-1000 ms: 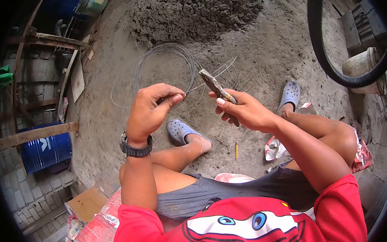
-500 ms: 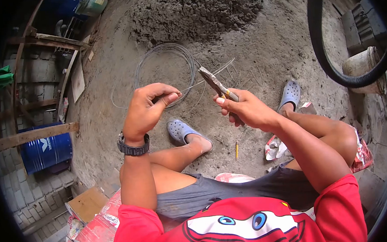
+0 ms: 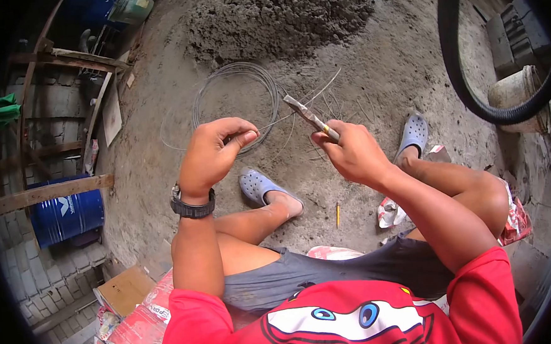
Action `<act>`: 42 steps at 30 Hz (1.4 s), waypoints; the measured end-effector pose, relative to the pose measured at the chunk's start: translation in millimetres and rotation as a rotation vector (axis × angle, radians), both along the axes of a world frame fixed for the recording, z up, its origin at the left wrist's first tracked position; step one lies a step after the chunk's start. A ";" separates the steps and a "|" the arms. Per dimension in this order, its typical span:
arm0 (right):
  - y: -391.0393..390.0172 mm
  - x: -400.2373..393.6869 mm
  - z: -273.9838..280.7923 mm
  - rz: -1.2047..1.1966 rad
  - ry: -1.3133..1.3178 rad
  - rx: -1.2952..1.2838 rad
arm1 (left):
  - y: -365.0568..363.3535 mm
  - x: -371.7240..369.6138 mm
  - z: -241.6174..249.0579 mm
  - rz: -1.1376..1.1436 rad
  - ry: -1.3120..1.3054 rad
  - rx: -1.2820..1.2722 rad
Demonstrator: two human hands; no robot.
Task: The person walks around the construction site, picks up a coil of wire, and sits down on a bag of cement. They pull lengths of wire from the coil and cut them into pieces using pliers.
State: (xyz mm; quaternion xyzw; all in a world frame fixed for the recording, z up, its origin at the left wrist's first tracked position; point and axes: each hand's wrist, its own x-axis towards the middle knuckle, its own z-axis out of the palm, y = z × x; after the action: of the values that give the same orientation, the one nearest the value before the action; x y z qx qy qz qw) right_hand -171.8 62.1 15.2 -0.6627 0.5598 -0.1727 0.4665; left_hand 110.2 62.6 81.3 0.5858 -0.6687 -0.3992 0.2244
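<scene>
Between thumb and forefinger my left hand [image 3: 213, 155] pinches a thin metal wire [image 3: 274, 123], which runs right toward the pliers. My right hand [image 3: 359, 153] is wrapped round the handles of the pliers [image 3: 308, 115], whose jaws point up and left and overlap the wire in this view. Beyond the left hand a coil of wire [image 3: 236, 67] lies on the floor. Several loose wire pieces [image 3: 329, 105] are scattered behind the pliers.
A heap of wet mortar [image 3: 279, 20] covers the far floor. My feet wear clogs [image 3: 257, 184]; a yellow pencil [image 3: 338, 216] lies between my legs. Blue drum [image 3: 70, 213] and timber stand left, a bucket [image 3: 517, 97] and black hose [image 3: 505, 115] right. Cement bags [image 3: 137, 328] are lower left.
My right hand has turned and closed more around the pliers' handles, shifting slightly right. The wire's free end beyond the jaws now points higher. My left hand has barely moved.
</scene>
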 end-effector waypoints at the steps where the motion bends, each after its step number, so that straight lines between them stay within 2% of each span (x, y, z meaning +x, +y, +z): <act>1: 0.9 -0.6 -3.4 0.002 0.091 -0.157 | 1.7 -4.1 0.6 -0.003 0.001 0.002; 3: -2.2 -4.2 -5.8 0.014 0.112 -0.128 | 4.0 -13.0 3.8 -0.036 -0.206 -0.121; 5: -7.3 -8.3 -9.8 0.029 0.133 -0.096 | 0.6 -10.7 -4.9 -0.030 -0.145 -0.134; 7: -10.0 -10.3 -15.0 0.148 -0.105 0.387 | 0.1 -5.5 -9.2 -0.018 -0.087 -0.139; 8: -11.0 -8.1 9.7 0.223 0.078 0.287 | -1.2 -2.4 -9.2 -0.027 -0.081 -0.131; 9: -10.2 -6.4 16.3 0.227 0.077 0.288 | -1.2 -0.6 -9.1 -0.035 -0.076 -0.124; 11: -8.9 -5.3 22.0 0.247 0.241 0.248 | 0.4 -3.4 -2.3 -0.042 -0.125 -0.094; 15: -9.3 -8.6 13.3 0.248 0.192 0.240 | -0.4 -7.2 -2.2 -0.050 -0.117 -0.057; 17: -4.8 -8.1 2.1 0.174 -0.003 0.375 | -1.0 -8.5 -0.3 -0.057 -0.122 -0.062; 18: -0.7 -7.8 -6.3 0.173 -0.003 0.374 | -1.1 -8.8 0.3 -0.062 -0.125 -0.065; 20: 5.6 -6.0 -15.6 0.129 -0.269 0.520 | -0.6 -7.1 0.4 -0.053 -0.120 -0.058; 21: 4.3 -6.7 -14.2 0.132 -0.269 0.519 | -0.6 -5.3 0.6 -0.043 -0.116 -0.051; 23: 1.5 -9.4 -7.9 0.126 -0.301 0.706 | -1.2 1.6 -2.7 -0.018 -0.103 -0.041; 29: 1.0 -6.8 0.4 0.040 -0.387 0.696 | -1.3 6.7 -2.0 0.019 -0.008 -0.003; 32: -5.5 -10.1 -11.6 0.080 -0.440 0.680 | -2.3 8.9 -0.7 0.019 0.040 0.019; 42: -3.4 -8.3 -14.8 0.082 -0.370 0.556 | -2.2 12.6 1.6 -0.004 0.049 0.062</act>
State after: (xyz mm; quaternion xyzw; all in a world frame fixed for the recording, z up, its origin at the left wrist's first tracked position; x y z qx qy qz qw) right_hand -180.1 58.7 0.3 -0.4897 0.4641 -0.1117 0.7296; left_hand 122.7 60.3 82.9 0.5810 -0.6516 -0.4344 0.2216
